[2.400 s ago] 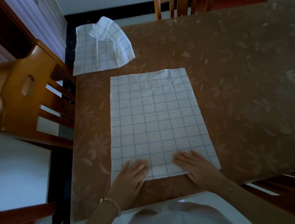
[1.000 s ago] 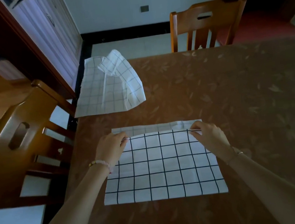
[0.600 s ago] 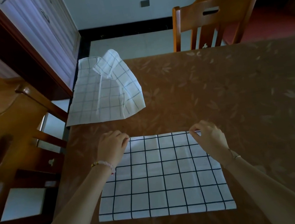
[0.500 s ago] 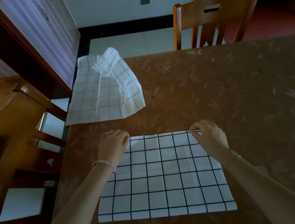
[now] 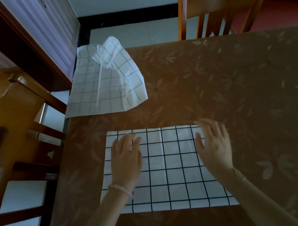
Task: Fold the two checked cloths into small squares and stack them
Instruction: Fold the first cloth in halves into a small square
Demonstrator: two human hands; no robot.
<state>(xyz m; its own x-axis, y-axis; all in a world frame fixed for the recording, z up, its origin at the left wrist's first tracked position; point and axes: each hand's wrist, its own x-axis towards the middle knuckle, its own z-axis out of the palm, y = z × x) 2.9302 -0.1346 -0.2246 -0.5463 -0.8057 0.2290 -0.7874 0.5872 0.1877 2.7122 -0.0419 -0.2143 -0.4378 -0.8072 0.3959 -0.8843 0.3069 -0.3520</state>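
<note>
**Both hands flat on the folded cloth**

Down at the near edge of the bench (image 5: 234,84), towards its left side, the folded checked cloth (image 5: 171,166) lies flat, bold dark grid up, far hem straight. Left hand (image 5: 126,158) is palm down on the cloth's left part, fingers straight and spread, pinching nothing, with a beaded bracelet (image 5: 120,187) at the wrist. Right hand (image 5: 214,145) mirrors it on the right part, fingers splayed, tips at the far right corner. Both are slightly blurred. At the bench's far left corner sits the second checked cloth (image 5: 104,84), rumpled, one flap standing up, its left side past the bench's edge. A wooden chair (image 5: 7,129) stands at the left edge, a second chair (image 5: 224,2) at the far edge
</note>
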